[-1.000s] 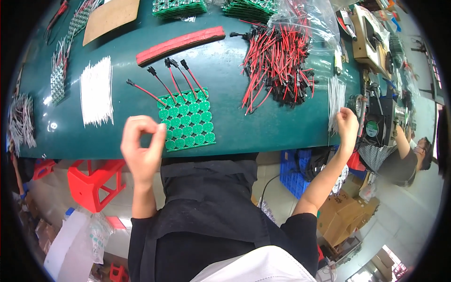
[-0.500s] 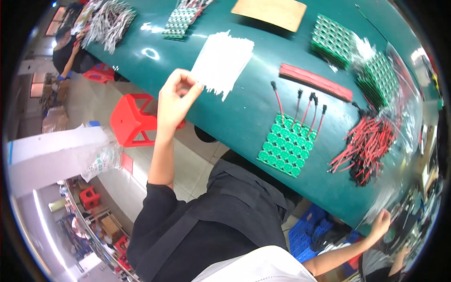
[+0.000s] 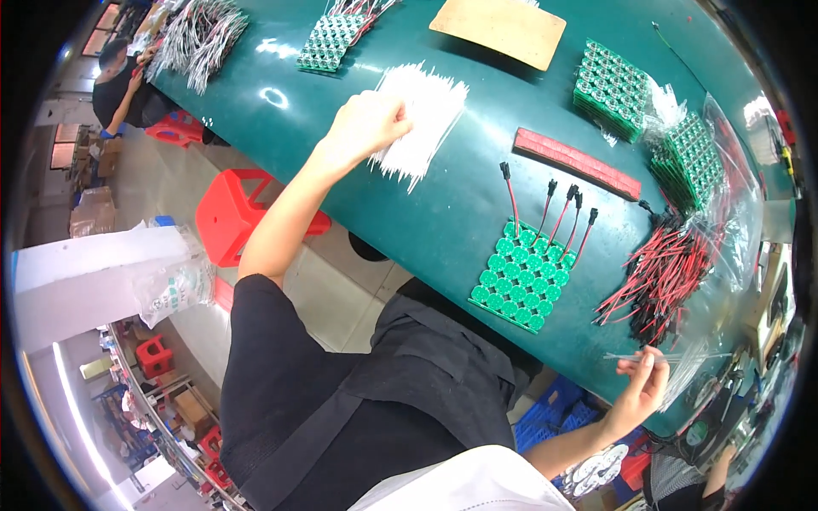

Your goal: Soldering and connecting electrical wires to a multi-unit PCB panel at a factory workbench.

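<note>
Pinching a few thin, pale strands [image 3: 626, 357], the right hand [image 3: 643, 387] has its fingers clamped on them at the near right, beside more pale strands [image 3: 682, 383] on the glossy green desk [image 3: 426, 230]. The left hand [image 3: 366, 128] curls over the left edge of a flat bundle of white wires [image 3: 434, 111]; its fingertips are hidden, so I can't tell whether they grip. Far-left print on a translucent plastic bag [image 3: 175, 285] is unreadable.

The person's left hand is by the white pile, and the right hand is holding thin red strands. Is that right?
Not quite: the thin strands in the right hand are pale, not red, as the head view shows. The left hand is by the white pile.
</note>
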### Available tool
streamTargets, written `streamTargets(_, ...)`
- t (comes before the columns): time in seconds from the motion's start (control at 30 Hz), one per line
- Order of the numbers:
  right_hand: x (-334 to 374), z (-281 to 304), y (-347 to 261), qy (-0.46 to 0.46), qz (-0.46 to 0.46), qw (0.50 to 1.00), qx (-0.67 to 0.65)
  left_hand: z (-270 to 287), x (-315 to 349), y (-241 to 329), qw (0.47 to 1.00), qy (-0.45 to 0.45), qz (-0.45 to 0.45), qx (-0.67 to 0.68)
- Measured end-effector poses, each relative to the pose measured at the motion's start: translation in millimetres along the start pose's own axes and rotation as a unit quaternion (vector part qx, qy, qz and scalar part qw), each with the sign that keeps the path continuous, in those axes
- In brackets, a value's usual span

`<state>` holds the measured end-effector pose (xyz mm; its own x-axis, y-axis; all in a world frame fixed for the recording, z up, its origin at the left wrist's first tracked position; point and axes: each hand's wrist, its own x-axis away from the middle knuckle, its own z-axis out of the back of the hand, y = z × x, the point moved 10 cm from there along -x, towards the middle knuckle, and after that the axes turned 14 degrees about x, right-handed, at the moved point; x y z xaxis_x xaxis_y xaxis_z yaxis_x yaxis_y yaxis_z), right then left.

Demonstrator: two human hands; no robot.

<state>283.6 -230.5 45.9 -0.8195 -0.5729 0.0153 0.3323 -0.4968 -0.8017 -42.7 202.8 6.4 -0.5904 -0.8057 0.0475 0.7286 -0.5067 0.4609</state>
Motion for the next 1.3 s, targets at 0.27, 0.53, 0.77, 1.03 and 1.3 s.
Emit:
streamTargets(0.27,12,-61,-35,0.082,0.13,0.983,0.1,4,11,-17,0.96,-0.042,0.126,0.245)
streamTargets(0.53,21,-63,-21,0.128,0.075,0.989,0.006,7,16,-39,0.9,0.008,0.161,0.405)
streamTargets(0.77,21,-79,-18,0.077,0.065,0.99,-0.094,23,36,-20,0.85,0.073,0.103,0.512)
streamTargets(1.03,21,-152,-95,0.001,0.111,0.989,-0.1,21,107,119,0.91,0.215,-0.233,0.268)
streamTargets(1.3,14,-191,-111,0.002,0.207,0.978,0.027,-45,96,97,0.883,0.17,-0.118,0.421)
